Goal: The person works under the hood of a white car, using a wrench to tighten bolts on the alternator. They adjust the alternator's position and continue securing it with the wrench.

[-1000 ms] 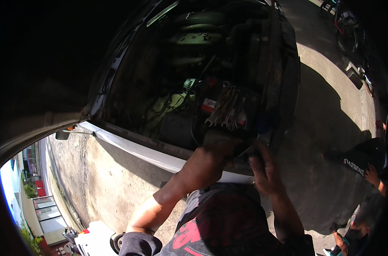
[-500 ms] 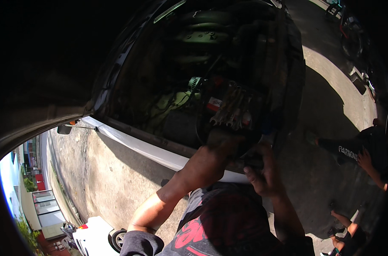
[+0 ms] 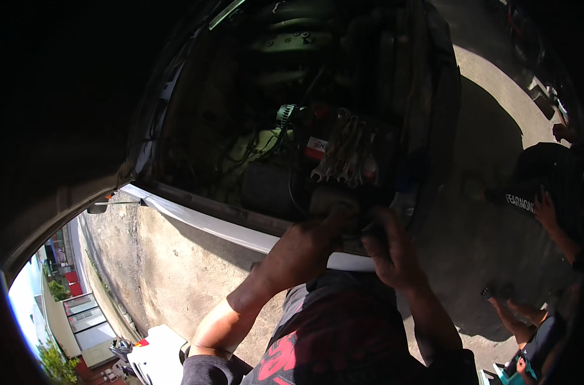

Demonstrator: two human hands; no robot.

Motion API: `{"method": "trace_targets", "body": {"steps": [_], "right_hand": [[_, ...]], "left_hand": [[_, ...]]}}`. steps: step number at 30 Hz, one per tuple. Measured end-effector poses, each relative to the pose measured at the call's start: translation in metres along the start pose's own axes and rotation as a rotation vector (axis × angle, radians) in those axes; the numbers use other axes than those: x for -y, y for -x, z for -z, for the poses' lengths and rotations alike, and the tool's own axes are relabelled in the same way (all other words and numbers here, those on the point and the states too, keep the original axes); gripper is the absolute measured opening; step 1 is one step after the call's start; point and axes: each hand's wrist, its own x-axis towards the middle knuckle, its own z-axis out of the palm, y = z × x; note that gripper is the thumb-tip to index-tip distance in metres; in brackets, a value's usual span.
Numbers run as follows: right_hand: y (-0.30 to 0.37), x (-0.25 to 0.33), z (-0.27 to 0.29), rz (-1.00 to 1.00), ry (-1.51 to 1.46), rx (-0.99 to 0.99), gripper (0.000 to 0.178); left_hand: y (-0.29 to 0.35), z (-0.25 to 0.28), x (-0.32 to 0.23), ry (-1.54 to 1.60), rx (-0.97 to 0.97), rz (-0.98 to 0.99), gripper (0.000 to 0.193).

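Both of my hands are at the near edge of an open engine bay, in deep shadow. My left hand (image 3: 305, 249) has its fingers curled at a dark rounded part (image 3: 334, 200), and its fingertips are lost in the dark. Close by on the right, my right hand (image 3: 395, 253) is bent with thumb and fingers drawn together around something dark that I cannot make out. Just beyond them, several metal wrenches (image 3: 346, 151) lie side by side on top of what looks like a battery with a red and white label (image 3: 316, 147).
A white fender edge (image 3: 208, 221) runs between me and the bay. Green-lit engine parts (image 3: 289, 42) lie deeper in. The raised hood looms dark at left. At right, one person in dark clothes (image 3: 529, 186) is close by and another (image 3: 523, 327) is lower down. A white vehicle (image 3: 160, 356) stands behind.
The view has shifted slightly. My right hand has moved a little inward, nearer the left one. Both hands stay at the same spot. The people at right have shifted position.
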Motion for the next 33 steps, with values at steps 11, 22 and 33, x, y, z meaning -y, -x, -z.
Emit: {"method": "trace_targets", "body": {"steps": [11,22,33], "right_hand": [[-0.053,-0.019,-0.028,0.086,-0.040,0.023,0.037],[-0.137,-0.085,-0.070,-0.134,0.490,-0.892,0.032],[-0.176,-0.101,-0.081,-0.258,0.771,-0.837,0.029]], "left_hand": [[-0.033,0.040,0.050,-0.067,0.143,0.035,0.051],[-0.148,0.123,0.197,-0.133,0.004,-0.159,0.019],[-0.299,0.138,0.379,0.402,-0.134,0.405,0.026]]}}
